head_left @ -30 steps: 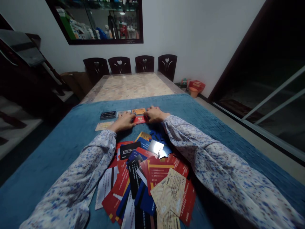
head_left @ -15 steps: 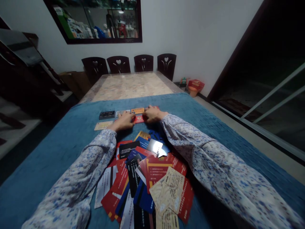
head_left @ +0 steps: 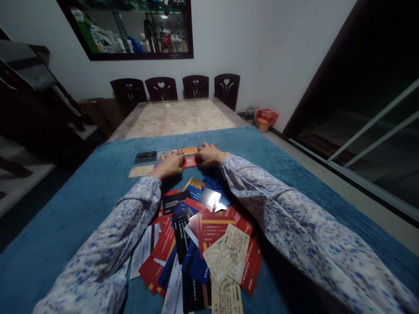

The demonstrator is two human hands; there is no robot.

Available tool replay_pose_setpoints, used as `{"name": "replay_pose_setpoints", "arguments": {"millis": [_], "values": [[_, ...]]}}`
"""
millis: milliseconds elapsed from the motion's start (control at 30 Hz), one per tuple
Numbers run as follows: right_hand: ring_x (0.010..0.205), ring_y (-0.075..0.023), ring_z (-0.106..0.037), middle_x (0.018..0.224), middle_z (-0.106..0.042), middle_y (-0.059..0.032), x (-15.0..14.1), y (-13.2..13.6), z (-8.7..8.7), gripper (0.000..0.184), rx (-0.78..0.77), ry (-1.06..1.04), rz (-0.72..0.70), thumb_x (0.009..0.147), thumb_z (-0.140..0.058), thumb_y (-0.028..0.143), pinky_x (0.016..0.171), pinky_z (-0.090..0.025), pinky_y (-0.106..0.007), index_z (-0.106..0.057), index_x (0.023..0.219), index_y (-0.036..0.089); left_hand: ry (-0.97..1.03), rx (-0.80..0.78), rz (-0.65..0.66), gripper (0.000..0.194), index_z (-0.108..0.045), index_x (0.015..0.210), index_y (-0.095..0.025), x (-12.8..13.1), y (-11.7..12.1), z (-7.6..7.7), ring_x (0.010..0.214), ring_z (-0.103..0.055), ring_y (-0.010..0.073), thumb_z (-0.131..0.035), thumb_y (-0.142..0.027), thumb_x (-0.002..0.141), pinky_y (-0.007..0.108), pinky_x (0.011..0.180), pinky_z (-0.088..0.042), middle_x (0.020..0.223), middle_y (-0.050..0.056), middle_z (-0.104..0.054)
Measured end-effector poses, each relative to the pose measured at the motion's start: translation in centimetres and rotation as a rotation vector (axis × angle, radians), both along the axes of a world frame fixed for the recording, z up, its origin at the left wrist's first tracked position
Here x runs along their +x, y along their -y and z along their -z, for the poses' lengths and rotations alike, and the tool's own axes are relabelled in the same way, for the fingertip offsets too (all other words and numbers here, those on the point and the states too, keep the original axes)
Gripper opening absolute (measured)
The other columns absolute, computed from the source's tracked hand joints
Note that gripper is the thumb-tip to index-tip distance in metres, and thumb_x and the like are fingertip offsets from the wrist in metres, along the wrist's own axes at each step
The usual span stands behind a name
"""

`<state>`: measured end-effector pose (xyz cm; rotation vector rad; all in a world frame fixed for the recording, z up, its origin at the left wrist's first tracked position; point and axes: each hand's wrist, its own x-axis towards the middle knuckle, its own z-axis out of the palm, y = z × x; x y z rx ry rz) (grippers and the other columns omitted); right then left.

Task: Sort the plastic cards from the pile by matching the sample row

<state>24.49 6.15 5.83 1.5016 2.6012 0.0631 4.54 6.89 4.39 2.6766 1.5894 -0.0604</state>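
Between my two hands lies a red card (head_left: 190, 162) on the blue cloth. My left hand (head_left: 172, 165) has its fingers closed at the card's left edge. At its right edge, my right hand (head_left: 209, 155) bends its fingers down onto it. Just beyond sit an orange card (head_left: 187, 151) and a pale card (head_left: 166, 154), the pale one partly behind my left fingers. To the left are a black stack of cards (head_left: 146, 156) and a cream card (head_left: 140, 171). Nearer me, between my forearms, spreads a loose heap of mixed cards (head_left: 216, 229).
A blue cloth (head_left: 81, 187) covers the near part of the long table (head_left: 183, 115). Several dark chairs (head_left: 227, 89) stand at its far end by the wall. On the floor to the right is a red bag (head_left: 267, 116) with an orange bin (head_left: 262, 125).
The hands stay at the red card with almost no movement. The whole view has shifted slightly; the cards lie as before.
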Motion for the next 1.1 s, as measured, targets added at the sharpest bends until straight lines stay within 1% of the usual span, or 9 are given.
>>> {"name": "replay_pose_setpoints", "arguments": {"millis": [133, 200, 333, 433, 533, 700, 900, 1100], "values": [[0.129, -0.0379, -0.044, 0.142, -0.059, -0.0185, 0.9, 0.3, -0.6, 0.047, -0.002, -0.023, -0.004, 0.090, -0.063, 0.042, 0.097, -0.045, -0.049, -0.067, 0.132, 0.021, 0.028, 0.016, 0.016, 0.025, -0.070, 0.101, -0.021, -0.1, 0.0, 0.2, 0.129, -0.046, 0.0411, -0.057, -0.023, 0.080, 0.058, 0.099, -0.042, 0.126, 0.018, -0.062], [0.131, -0.0384, -0.043, 0.144, -0.059, -0.0185, 1.5, 0.6, -1.1, 0.051, 0.002, -0.032, -0.003, 0.089, -0.066, 0.044, 0.097, -0.043, -0.050, -0.066, 0.135, 0.021, 0.032, 0.020, 0.032, 0.025, -0.071, 0.101, -0.021, -0.1, 0.1, 0.2, 0.130, -0.045, 0.0408, -0.057, -0.022, 0.080, 0.058, 0.099, -0.041, 0.126, 0.017, -0.061], [0.130, -0.0384, -0.042, 0.142, -0.060, -0.0183, 2.8, 1.5, -2.1, 0.058, 0.027, -0.049, 0.007, 0.086, -0.073, 0.048, 0.098, -0.041, -0.050, -0.065, 0.136, 0.020, 0.030, 0.029, 0.070, 0.028, -0.072, 0.103, -0.020, -0.1, 0.3, 0.2, 0.129, -0.045, 0.0400, -0.055, -0.021, 0.081, 0.057, 0.099, -0.040, 0.125, 0.017, -0.061], [0.128, -0.0373, -0.043, 0.139, -0.062, -0.0183, 3.9, 2.1, -2.5, 0.053, 0.056, -0.046, 0.029, 0.089, -0.070, 0.043, 0.096, -0.041, -0.047, -0.065, 0.137, 0.020, 0.032, 0.042, 0.082, 0.031, -0.072, 0.109, -0.019, 0.1, 0.5, 0.1, 0.129, -0.045, 0.0393, -0.052, -0.023, 0.086, 0.056, 0.099, -0.040, 0.127, 0.018, -0.060], [0.126, -0.0361, -0.044, 0.138, -0.063, -0.0169, 5.1, 2.4, -2.5, 0.046, 0.088, -0.044, 0.068, 0.092, -0.067, 0.037, 0.094, -0.041, -0.045, -0.066, 0.135, 0.022, 0.045, 0.057, 0.085, 0.033, -0.072, 0.112, -0.019, 0.3, 0.6, 0.0, 0.131, -0.044, 0.0391, -0.050, -0.025, 0.089, 0.057, 0.100, -0.039, 0.131, 0.018, -0.060], [0.124, -0.0352, -0.044, 0.137, -0.064, -0.0151, 7.0, 3.2, -2.4, 0.045, 0.112, -0.061, 0.107, 0.092, -0.068, 0.036, 0.093, -0.040, -0.044, -0.067, 0.135, 0.023, 0.077, 0.097, 0.096, 0.033, -0.072, 0.114, -0.019, 0.8, 0.9, -0.1, 0.133, -0.042, 0.0398, -0.049, -0.028, 0.091, 0.058, 0.101, -0.037, 0.133, 0.017, -0.059], [0.125, -0.0354, -0.045, 0.137, -0.064, -0.0155, 9.0, 5.0, -2.8, 0.045, 0.113, -0.080, 0.100, 0.095, -0.063, 0.034, 0.090, -0.039, -0.042, -0.065, 0.139, 0.023, 0.106, 0.133, 0.146, 0.034, -0.070, 0.117, -0.021, 2.0, 1.8, -0.8, 0.132, -0.041, 0.0373, -0.053, -0.022, 0.088, 0.055, 0.100, -0.036, 0.133, 0.017, -0.060], [0.126, -0.0343, -0.046, 0.136, -0.065, -0.0146, 10.5, 6.7, -2.8, 0.042, 0.127, -0.102, 0.120, 0.096, -0.062, 0.033, 0.089, -0.038, -0.042, -0.067, 0.135, 0.021, 0.122, 0.169, 0.218, 0.037, -0.069, 0.120, -0.021, 3.7, 3.1, -1.6, 0.134, -0.040, 0.0364, -0.055, -0.019, 0.086, 0.055, 0.103, -0.034, 0.134, 0.015, -0.059]]}}
